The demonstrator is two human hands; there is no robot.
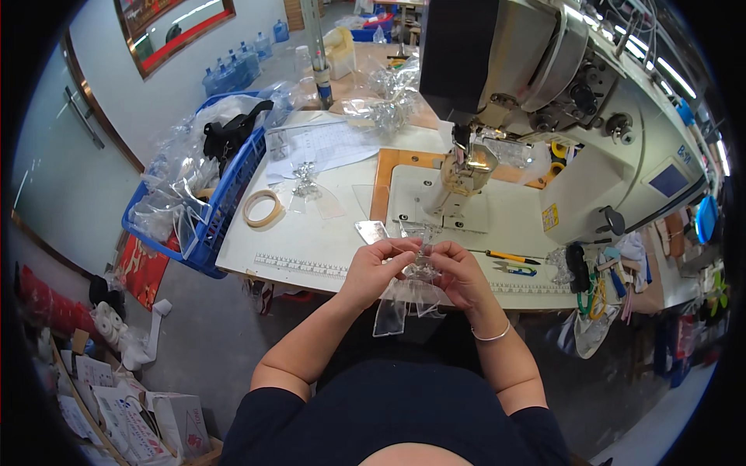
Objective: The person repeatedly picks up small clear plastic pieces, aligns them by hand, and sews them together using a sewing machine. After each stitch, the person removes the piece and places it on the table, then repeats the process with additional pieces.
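My left hand [376, 270] and my right hand [464, 273] meet at the front edge of the sewing table. Fingers of both are closed in a pinch on a bunch of clear plastic pieces [391, 317], which hangs below the table edge between them. Small shiny metal parts seem to sit among the pieces, but my fingers partly hide them. Just beyond the hands stands the sewing machine's needle and presser area [465, 175], over a white metal bed plate [416, 198]. Another flat clear piece [371, 231] lies beside my left fingertips.
A roll of tan tape [263, 208] and a small heap of clear pieces with metal fittings [307, 182] lie left on the table. Right of my hands are yellow-handled thread snips [514, 269] and an orange pen [513, 257]. A blue basket [225, 210] of plastic stands at the left edge.
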